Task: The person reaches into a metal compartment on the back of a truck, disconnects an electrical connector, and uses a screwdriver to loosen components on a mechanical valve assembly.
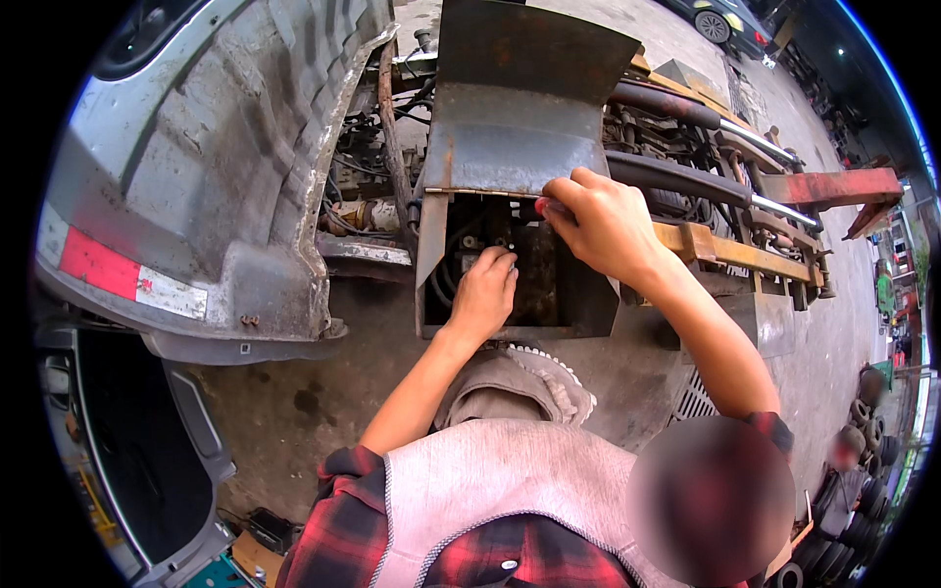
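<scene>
Hands apart, a person clasps a red handle (545, 206) in the right hand (606, 227) above an open steel box (434, 260) beside a vehicle chassis (750, 255), the left hand (482, 297) dipping inside, its grip unclear.

No lettering could be read, folks — the red-and-white strip (130, 272) on the grey panel (230, 127) bore only a tiny mark!

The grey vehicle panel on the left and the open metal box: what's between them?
In the head view, exposed machinery, including a brown bar, lies between the panel and the box; below, concrete floor shows.
</scene>
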Motion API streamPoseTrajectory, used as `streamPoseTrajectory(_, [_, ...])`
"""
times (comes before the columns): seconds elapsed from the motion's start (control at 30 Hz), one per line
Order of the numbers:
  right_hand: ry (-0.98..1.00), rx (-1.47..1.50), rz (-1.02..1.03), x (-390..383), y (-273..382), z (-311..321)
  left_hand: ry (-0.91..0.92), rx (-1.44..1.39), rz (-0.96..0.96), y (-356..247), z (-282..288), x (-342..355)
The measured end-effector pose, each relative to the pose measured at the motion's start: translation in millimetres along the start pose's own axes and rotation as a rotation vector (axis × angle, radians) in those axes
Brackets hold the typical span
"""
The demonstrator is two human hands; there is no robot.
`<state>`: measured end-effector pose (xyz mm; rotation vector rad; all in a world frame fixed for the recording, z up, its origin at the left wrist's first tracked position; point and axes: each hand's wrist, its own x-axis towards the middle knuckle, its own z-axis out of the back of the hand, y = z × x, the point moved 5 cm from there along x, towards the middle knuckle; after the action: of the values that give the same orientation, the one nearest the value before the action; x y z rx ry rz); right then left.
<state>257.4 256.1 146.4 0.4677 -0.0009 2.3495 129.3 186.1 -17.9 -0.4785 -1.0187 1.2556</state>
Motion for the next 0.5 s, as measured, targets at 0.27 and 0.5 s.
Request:
streamPoseTrajectory(0.27, [-0.107, -0.022, 0.009, -11, 4, -2, 0.021, 0.033, 0.007, -3, -1, 1])
streamPoseTrajectory(0.5, [-0.156, -0.036, -0.053, -30, 14, 7, -0.013, 0.051, -0.044, -5, 0, 2])
